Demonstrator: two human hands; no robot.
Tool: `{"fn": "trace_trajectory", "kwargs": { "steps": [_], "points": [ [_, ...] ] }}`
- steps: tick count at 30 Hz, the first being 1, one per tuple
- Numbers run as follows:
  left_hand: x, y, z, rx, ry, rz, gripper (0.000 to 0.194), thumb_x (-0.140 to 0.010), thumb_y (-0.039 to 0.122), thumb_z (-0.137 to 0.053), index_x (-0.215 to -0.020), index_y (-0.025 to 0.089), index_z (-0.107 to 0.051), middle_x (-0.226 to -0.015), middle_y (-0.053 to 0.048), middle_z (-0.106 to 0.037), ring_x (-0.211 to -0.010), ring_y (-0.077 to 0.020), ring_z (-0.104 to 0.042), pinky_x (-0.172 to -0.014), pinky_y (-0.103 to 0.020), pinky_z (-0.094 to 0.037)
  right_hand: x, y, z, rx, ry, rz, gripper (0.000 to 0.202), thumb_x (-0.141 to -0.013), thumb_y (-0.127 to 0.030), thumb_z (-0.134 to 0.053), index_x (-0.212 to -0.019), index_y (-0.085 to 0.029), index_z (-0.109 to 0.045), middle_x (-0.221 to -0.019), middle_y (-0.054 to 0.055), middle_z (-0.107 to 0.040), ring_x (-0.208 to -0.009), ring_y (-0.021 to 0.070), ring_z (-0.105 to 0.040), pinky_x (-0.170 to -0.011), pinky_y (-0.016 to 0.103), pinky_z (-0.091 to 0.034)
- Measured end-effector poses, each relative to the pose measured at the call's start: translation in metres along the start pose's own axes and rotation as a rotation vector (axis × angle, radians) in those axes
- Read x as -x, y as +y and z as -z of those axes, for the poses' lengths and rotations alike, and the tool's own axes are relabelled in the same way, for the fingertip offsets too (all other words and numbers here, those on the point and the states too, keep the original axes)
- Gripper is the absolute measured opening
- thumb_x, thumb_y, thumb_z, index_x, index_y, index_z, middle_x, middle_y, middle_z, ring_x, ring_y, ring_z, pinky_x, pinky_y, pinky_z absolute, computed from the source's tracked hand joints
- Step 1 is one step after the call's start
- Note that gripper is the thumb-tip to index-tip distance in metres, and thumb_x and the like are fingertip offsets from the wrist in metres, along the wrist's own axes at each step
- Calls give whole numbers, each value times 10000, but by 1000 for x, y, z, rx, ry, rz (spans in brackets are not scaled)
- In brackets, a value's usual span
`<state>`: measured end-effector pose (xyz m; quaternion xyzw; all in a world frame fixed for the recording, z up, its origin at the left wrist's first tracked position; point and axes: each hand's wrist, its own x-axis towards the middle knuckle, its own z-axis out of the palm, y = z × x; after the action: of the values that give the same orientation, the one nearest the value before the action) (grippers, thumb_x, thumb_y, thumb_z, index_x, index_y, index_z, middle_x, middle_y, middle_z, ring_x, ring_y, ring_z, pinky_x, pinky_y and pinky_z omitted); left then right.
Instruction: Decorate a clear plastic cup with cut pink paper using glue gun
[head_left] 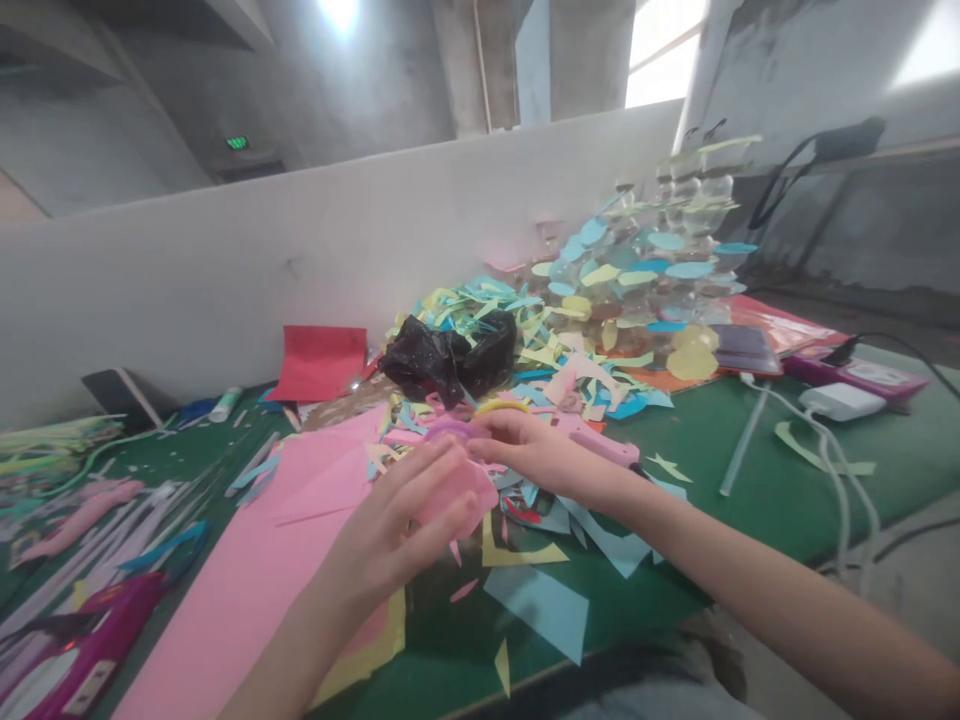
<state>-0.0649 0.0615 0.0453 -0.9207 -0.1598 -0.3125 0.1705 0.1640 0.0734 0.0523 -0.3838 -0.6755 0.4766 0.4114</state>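
My left hand (401,520) is closed round a piece of pink paper (457,495), with its fingers bent over the near side. At the top of the paper shows a purple curved edge (450,430); I cannot tell what it belongs to. My right hand (529,452) meets it from the right, thumb and fingers pinched together. A yellow curved piece (502,407) shows at its knuckles, but what the fingers grip is hidden. Behind the right wrist lies a pink tool (600,442). Paper scraps surround both hands, and pink sheets (300,510) lie to the left.
A crumpled black plastic bag (450,355) sits before a heap of paper strips. Clear cups with coloured discs (667,260) stand stacked at back right. Power strips lie at right (855,380) and lower left (90,640), with white cables along the green table's right side.
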Motion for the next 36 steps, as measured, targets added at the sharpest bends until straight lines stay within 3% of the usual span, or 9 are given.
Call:
{"fn": "trace_trajectory", "kwargs": {
  "steps": [3, 5, 10, 13, 17, 21, 24, 29, 36],
  "points": [
    [0, -1, -1, -53, 16, -68, 678, -876, 34, -581, -1436, 353, -372, -1337, -70, -605, -1369, -260, -480, -1078, -500, -477, 0, 4, 0, -31, 17, 15, 172, -910, -357, -580, -872, -198, -632, -846, 5, -608, -817, 170, -567, -742, 305, -455],
    [-1, -3, -4, -83, 51, -38, 673, -860, 56, -623, -1413, 355, -384, -1376, -86, -569, -1345, -268, -504, -1060, -500, -489, -1, 7, 1, -53, 53, 5, 201, -913, -377, -569, -861, -193, -630, -827, 3, -597, -785, 163, -561, -730, 305, -458],
    [-5, -9, -12, -38, 133, 63, 865, -820, 183, -718, -1510, 317, -215, -1431, -160, -465, -1312, -297, -512, -998, -467, -524, -5, 15, 2, -170, 115, -35, 228, -896, -419, -594, -888, -193, -622, -825, 9, -613, -799, 173, -589, -738, 317, -508],
    [-6, -12, -14, -12, 119, 95, 844, -843, 228, -703, -1517, 308, -203, -1386, -165, -491, -1296, -296, -517, -998, -476, -510, -7, 18, 1, -200, 126, -42, 241, -890, -429, -595, -876, -190, -622, -804, 13, -598, -795, 180, -593, -699, 316, -525],
    [-2, -14, -12, 55, 87, 104, 737, -883, 458, -625, -1496, 306, -246, -1348, -163, -531, -1271, -307, -528, -1007, -502, -483, -8, 19, 0, -198, 147, -40, 234, -885, -423, -596, -898, -191, -630, -832, 20, -594, -814, 184, -591, -660, 301, -527],
    [4, -17, -16, 68, 148, 362, 475, -1005, 363, -380, -1464, 257, -317, -1411, -166, -495, -1321, -287, -479, -1049, -511, -437, -7, 18, 1, -217, 140, -31, 235, -872, -427, -611, -920, -198, -633, -845, 16, -611, -813, 181, -603, -684, 309, -534],
    [6, -23, -23, 13, 171, 566, 432, -992, 336, -429, -1409, 230, -397, -1382, -150, -524, -1286, -277, -504, -1029, -497, -453, -7, 16, 2, -206, 120, -23, 211, -874, -407, -617, -902, -199, -636, -856, 12, -621, -824, 172, -607, -752, 322, -536],
    [3, -29, -27, 29, 98, 627, 275, -966, 345, -499, -1205, 225, -562, -1146, -89, -665, -1096, -241, -600, -930, -424, -510, -5, 12, 2, -208, 95, -55, 175, -897, -368, -589, -907, -199, -636, -875, 12, -622, -848, 169, -614, -784, 320, -532],
    [-4, -19, -20, 299, 92, 756, 355, -970, 466, -438, -1177, 227, -598, -1197, -88, -665, -1064, -229, -634, -863, -381, -538, -3, 6, 5, -143, 128, -34, 149, -899, -339, -585, -890, -201, -639, -910, 18, -659, -879, 171, -610, -816, 308, -490]
  ]
}}
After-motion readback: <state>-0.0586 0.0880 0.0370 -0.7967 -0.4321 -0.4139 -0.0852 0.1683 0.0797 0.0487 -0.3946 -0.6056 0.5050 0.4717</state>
